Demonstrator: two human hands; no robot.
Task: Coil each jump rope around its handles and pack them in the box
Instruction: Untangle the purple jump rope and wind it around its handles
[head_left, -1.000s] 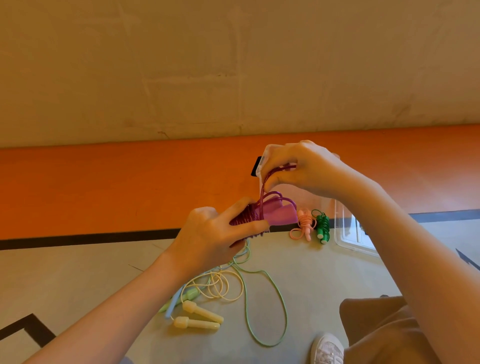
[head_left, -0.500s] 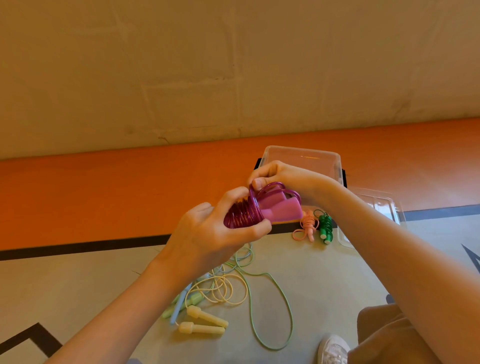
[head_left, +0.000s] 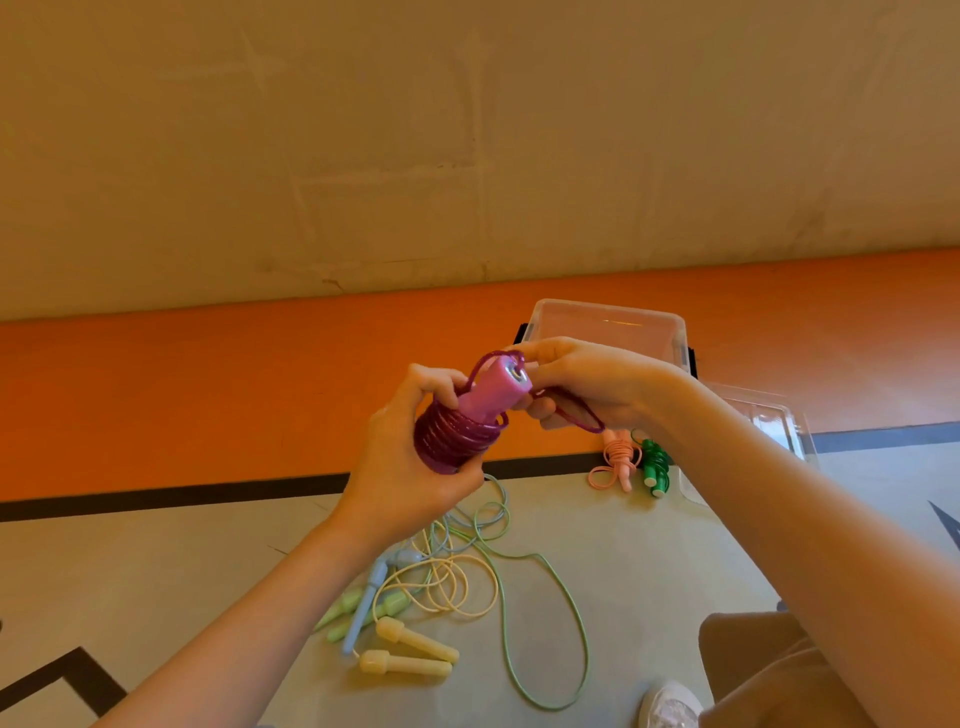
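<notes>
Purple rope (head_left: 457, 434) gripped by left hand (head_left: 410, 467), pinched by right hand (head_left: 582, 387)

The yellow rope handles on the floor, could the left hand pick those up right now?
Probably not as things stand. The left hand grips the purple rope bundle, so it is occupied. The yellow handles lie uncovered on the floor below its forearm; once freed, it looks able.

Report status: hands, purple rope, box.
Left hand grips coiled purple rope; right hand pinches its loose end. Box open, nothing visible inside. Nothing blocking.

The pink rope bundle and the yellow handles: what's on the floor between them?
Head view: only bare grey floor lies between the pink rope bundle and yellow handles.
</notes>
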